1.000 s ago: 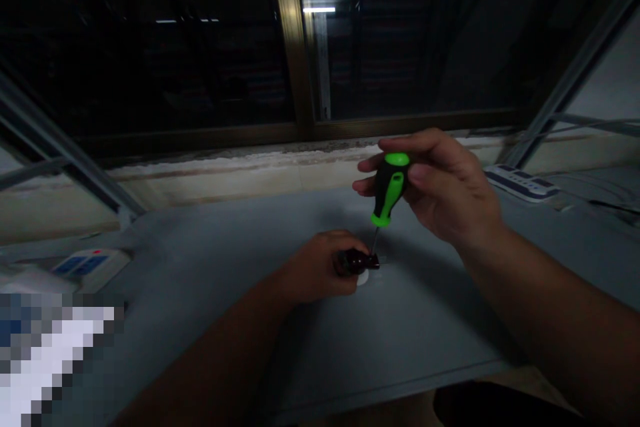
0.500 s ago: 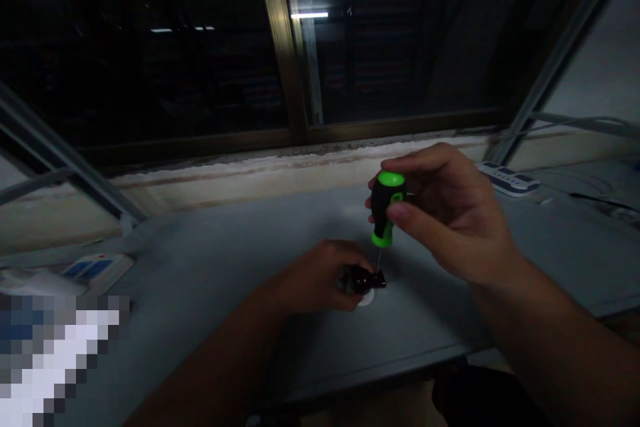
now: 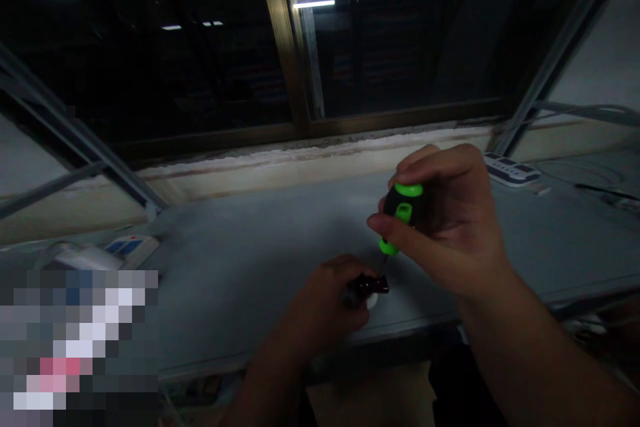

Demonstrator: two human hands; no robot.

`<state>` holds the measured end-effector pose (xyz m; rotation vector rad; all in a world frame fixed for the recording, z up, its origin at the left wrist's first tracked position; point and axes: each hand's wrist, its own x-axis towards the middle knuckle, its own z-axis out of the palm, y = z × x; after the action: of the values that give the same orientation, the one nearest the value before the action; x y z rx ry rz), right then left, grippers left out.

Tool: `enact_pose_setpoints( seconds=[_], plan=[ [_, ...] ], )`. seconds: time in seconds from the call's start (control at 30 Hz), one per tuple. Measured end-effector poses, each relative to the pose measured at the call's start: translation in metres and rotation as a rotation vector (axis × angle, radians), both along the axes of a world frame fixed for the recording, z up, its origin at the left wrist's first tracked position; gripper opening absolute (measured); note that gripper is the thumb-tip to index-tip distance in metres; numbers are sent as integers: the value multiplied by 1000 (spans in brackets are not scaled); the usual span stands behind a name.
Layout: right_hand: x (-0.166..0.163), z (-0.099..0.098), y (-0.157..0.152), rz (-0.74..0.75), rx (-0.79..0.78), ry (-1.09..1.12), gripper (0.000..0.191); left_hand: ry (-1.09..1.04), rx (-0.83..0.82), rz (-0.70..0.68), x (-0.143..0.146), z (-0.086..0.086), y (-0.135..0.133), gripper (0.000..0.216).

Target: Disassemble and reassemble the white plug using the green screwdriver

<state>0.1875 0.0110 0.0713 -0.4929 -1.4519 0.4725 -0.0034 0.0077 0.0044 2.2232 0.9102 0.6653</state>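
Note:
My right hand (image 3: 445, 220) is closed round a short screwdriver (image 3: 399, 217) with a black and green handle, held upright. Its thin shaft points down onto a small dark part (image 3: 373, 285). My left hand (image 3: 327, 303) pins that part against the grey table (image 3: 240, 267), fingers curled over it. A small white round piece (image 3: 373, 300) shows under the part. The scene is dim, so the part's details are hard to make out.
A white power strip (image 3: 510, 170) lies at the back right of the table. Another strip with blue and red switches (image 3: 130, 247) lies at the left. A dark window with a metal frame (image 3: 295, 53) runs behind. The table's front edge is close to my left hand.
The view has shifted, so the hands sit nearer the table's front edge. My right thumb has moved across the screwdriver handle. The left hand still holds the dark part.

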Motion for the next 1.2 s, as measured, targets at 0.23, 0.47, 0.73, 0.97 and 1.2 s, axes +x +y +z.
enact_pose_setpoints(
  seconds=[0.23,0.47,0.73,0.97,1.2],
  plan=[
    [5,4,-8,304,-70,-26,24,-103,55,107,7,-16,-12,32],
    [3,8,-7,-28,56,-52,36,-57,59,178,11,-21,-14,23],
    [15,16,-17,65,-97,-129,20,-35,65,190,14,-23,-18,22],
    [20,17,-18,-13,-43,-104,17,-27,65,175,13,-24,-17,22],
    [17,21,-22,-71,-65,-134,20,-19,66,182,12,-25,-20,20]
  ],
)
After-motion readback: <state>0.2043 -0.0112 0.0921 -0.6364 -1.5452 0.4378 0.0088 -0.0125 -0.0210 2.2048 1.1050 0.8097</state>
